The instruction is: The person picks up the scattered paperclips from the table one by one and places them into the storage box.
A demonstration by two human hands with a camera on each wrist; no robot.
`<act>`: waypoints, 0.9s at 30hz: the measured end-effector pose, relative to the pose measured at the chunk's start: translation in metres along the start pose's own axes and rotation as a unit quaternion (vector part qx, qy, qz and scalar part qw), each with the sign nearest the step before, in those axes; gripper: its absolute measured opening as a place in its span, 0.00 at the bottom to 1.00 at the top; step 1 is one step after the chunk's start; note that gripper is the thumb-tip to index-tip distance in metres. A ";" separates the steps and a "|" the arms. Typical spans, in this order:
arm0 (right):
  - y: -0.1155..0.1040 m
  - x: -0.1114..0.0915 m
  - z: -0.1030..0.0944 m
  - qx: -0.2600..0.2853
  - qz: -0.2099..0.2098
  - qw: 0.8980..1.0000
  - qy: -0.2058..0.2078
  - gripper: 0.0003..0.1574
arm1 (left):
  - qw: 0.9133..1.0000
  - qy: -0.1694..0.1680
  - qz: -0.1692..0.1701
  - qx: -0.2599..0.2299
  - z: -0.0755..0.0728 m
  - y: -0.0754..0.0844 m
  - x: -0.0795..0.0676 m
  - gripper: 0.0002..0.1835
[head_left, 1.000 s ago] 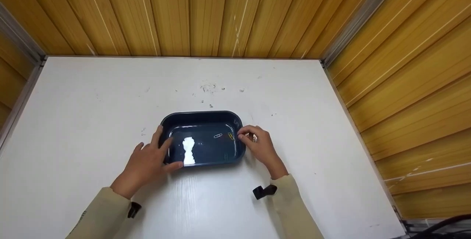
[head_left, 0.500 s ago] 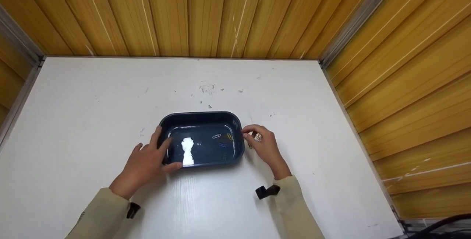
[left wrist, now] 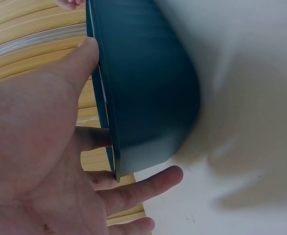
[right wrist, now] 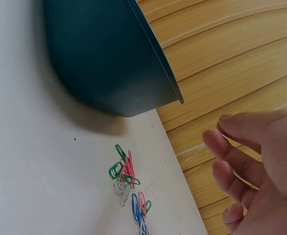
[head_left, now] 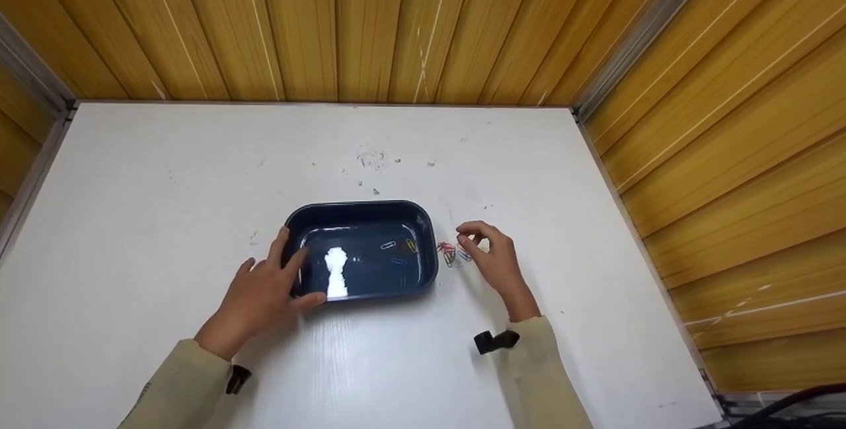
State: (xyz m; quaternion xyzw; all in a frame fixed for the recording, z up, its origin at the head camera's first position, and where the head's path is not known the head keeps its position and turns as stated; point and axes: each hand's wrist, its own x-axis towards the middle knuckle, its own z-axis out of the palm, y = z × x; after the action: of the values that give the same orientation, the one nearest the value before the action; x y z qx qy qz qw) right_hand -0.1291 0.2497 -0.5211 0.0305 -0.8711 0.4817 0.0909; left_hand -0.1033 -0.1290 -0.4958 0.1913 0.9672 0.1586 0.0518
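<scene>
"While we use the blue tray [head_left: 377,277] as landmark, what is at its left end?"

"Left hand [head_left: 259,293]. Fingers spread and mostly straight, resting on the rim; thumb on the near side, at least one finger over the end wall. Tray stands flat on the white table [head_left: 165,231]."

"Contents, left to right?"

"Patch of glare [head_left: 336,273] left of centre. Toward the tray's right end: white paper clip [head_left: 388,244], blue paper clip [head_left: 398,261] closer to the near rim, faint clip [head_left: 402,281] nearer still, colour uncertain, then yellow paper clip [head_left: 411,245]."

"Outside the tray, right side?"

"Loose pile of paper clips [right wrist: 129,171], just beside it: pink-red, green, blue, pale; several overlap."

"Right hand [head_left: 494,260]?"

"Right of the tray, raised by the pile. Fingers loosely bent, thumb and index tips close together, nothing visible in their hold."
</scene>
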 end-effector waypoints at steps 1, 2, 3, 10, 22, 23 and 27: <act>0.000 0.000 -0.001 -0.003 0.004 1.000 0.000 0.09 | 1.000 0.001 0.001 0.001 0.000 0.000 0.000 0.46; 0.001 0.000 -0.003 -0.005 0.007 1.000 0.000 0.09 | 1.000 0.001 0.001 0.001 0.001 0.000 0.000 0.46; 0.002 0.000 -0.004 -0.010 0.010 1.000 -0.001 0.09 | 1.000 0.001 0.001 0.000 0.000 0.000 0.000 0.46; 0.008 -0.001 -0.007 -0.045 0.036 0.998 0.019 0.08 | 1.000 -0.004 0.003 -0.009 0.002 -0.002 0.001 0.46; 0.017 -0.005 -0.010 -0.089 0.083 0.992 0.029 0.06 | 1.000 -0.001 0.004 0.000 -0.001 -0.001 0.002 0.46; 0.018 -0.006 -0.010 -0.088 0.091 0.992 0.024 0.06 | 1.000 -0.001 0.004 0.000 -0.002 -0.001 0.001 0.46; 0.019 -0.008 -0.011 -0.088 0.113 0.990 0.010 0.07 | 1.000 -0.003 0.003 0.000 -0.003 0.001 0.000 0.46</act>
State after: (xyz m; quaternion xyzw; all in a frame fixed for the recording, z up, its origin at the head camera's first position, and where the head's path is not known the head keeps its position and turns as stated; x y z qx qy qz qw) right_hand -0.1222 0.2689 -0.5330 -0.0811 -0.9070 0.4106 0.0467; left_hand -0.1039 -0.1289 -0.4931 0.1950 0.9664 0.1584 0.0546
